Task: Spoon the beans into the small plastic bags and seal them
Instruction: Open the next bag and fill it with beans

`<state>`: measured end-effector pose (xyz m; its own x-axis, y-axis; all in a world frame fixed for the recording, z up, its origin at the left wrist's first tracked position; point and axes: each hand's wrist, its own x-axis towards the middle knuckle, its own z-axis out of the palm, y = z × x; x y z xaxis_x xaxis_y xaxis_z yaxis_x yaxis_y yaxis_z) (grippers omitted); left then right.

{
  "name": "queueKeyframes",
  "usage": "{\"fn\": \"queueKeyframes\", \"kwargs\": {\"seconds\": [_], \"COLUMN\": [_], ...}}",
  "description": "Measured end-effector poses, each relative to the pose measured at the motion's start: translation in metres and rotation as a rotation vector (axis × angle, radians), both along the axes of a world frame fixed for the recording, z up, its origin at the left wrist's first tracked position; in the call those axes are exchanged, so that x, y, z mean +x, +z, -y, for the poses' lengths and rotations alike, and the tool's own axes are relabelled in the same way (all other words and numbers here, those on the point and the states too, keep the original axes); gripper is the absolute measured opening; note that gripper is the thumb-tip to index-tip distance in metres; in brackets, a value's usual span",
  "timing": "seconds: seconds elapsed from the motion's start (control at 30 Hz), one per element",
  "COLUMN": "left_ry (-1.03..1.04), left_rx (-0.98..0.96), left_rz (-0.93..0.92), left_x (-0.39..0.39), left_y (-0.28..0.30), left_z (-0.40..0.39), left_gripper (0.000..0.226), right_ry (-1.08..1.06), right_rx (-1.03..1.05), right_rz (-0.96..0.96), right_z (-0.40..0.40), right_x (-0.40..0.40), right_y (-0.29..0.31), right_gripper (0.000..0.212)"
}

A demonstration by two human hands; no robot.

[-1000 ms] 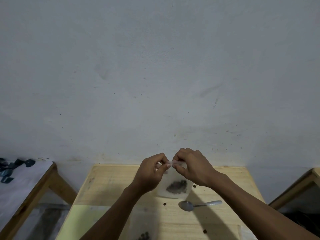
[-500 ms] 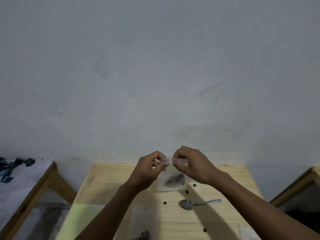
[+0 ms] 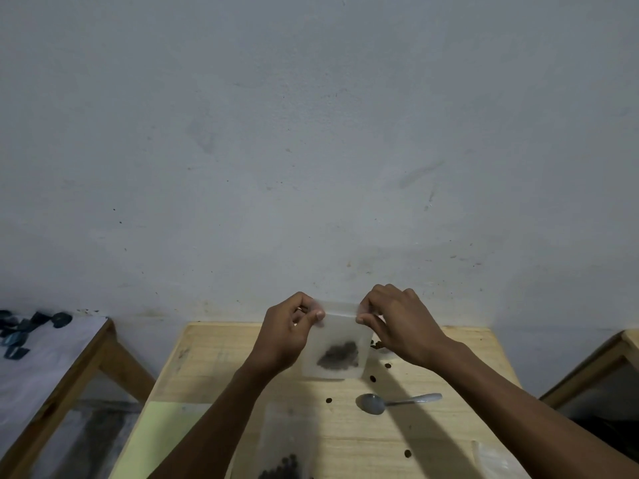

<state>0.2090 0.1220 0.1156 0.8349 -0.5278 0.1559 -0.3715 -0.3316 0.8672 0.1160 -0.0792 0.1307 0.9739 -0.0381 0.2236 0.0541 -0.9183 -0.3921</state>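
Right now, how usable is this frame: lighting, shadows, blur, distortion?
Head view: dim, flat light with a grey cast; both arms throw dark shadows across the table, one running under the spoon. The bag pinched by the left hand and right hand is slightly soft, its beans a smear. Wide-angle bending shows at the edges; no glare.

No legible text, labels, brands, nos. or signs anywhere in view.
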Motion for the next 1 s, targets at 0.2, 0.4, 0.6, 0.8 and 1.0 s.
{"fn": "queueKeyframes", "kwargs": {"seconds": [0.2,0.4,0.6,0.8,1.0], "left_ry": [0.003,0.088,0.188,-0.011,0.103], "left_rx": [-0.08,-0.217,-0.307,0.065,0.34], "left_rz": [-0.093,-0.254,-0.494,-0.637,-0.548], "left_x": [-0.005,-0.003,-0.01,-0.046,-0.07], "left_y": [0.006,0.003,-0.022,-0.074,-0.113], "left_z": [0.001,-0.006,-0.025,-0.072,-0.105], "left_gripper": [0.011,0.016,0.006,0.05,0.063], "right_ry": [-0.079,-0.049,-0.177,-0.495,-0.51], "right_rx": [0.208,0.891,1.251,1.337,1.207], "right_rz": [-0.016,-0.185,-0.31,-0.353,-0.538], "right_z": [0.004,-0.009,-0.046,-0.072,-0.111], "right_x": [-0.002,-0.015,-0.026,-0.038,-0.055], "right_y": [-0.005,-0.009,-0.045,-0.088,-0.124], "right_gripper": [0.018,0.015,0.008,0.027,0.039]}}
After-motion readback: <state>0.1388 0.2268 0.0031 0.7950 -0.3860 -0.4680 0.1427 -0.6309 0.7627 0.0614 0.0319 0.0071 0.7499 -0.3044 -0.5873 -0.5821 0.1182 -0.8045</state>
